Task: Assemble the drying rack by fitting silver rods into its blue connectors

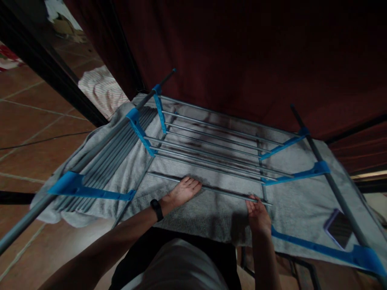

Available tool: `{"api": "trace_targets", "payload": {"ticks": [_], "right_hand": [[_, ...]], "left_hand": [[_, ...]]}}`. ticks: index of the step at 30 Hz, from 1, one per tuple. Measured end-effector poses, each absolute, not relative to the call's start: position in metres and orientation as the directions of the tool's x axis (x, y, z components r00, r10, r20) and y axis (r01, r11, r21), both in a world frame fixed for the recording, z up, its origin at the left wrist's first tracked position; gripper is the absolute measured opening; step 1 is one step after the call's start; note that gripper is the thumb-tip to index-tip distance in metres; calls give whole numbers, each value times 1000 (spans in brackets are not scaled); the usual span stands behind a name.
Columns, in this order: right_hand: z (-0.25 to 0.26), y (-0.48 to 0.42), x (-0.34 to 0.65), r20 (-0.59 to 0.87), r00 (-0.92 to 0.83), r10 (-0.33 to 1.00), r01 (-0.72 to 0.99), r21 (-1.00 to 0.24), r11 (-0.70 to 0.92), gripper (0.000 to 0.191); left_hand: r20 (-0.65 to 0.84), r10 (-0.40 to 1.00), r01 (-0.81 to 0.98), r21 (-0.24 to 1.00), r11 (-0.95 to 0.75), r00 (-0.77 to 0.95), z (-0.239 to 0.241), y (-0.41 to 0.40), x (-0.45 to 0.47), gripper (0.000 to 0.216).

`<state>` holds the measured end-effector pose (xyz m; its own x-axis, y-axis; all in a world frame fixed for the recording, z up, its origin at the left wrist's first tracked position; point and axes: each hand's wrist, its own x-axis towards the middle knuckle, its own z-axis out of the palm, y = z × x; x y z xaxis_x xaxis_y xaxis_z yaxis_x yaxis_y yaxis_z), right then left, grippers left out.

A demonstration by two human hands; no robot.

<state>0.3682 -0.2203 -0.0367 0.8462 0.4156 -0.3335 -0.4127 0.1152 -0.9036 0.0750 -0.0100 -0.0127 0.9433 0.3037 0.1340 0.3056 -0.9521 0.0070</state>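
A thin grey metal rod (223,192) lies crosswise in front of me, low above the grey towel cloth. My left hand (188,189) is closed over it near its middle, and a dark band circles that wrist. Toward its right end, my right hand (258,213) pinches the same rod between fingers and thumb. Beyond it stands a partly assembled rack of grey tubes with several crossbars (208,155) fitted between blue plastic brackets. The front left bracket (90,191) and front right bracket (314,243) have no crossbar between them.
Several loose tubes (117,157) lie in a row on the cloth (208,219) at left. A phone (338,227) rests at right beside the long side tube (341,197). A dark red curtain (242,60) hangs behind. Tiled floor (33,117) shows at left.
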Motion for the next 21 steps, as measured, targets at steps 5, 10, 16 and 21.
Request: {"api": "trace_targets", "payload": {"ticks": [5, 10, 16, 21], "right_hand": [[-31, -213, 365, -417, 834, 361, -478, -873, 95, 25], [-31, -207, 365, -417, 825, 382, -492, -862, 121, 29], [-37, -202, 365, -381, 855, 352, -455, -876, 159, 16], [-41, -201, 364, -402, 843, 358, -493, -842, 217, 12]], "left_hand": [[151, 322, 319, 42, -947, 935, -20, -7, 73, 49], [200, 337, 331, 62, -941, 920, -29, -2, 70, 51], [302, 294, 287, 67, -955, 907, -37, 6, 68, 40], [388, 242, 258, 10, -966, 889, -38, 9, 69, 34]]}}
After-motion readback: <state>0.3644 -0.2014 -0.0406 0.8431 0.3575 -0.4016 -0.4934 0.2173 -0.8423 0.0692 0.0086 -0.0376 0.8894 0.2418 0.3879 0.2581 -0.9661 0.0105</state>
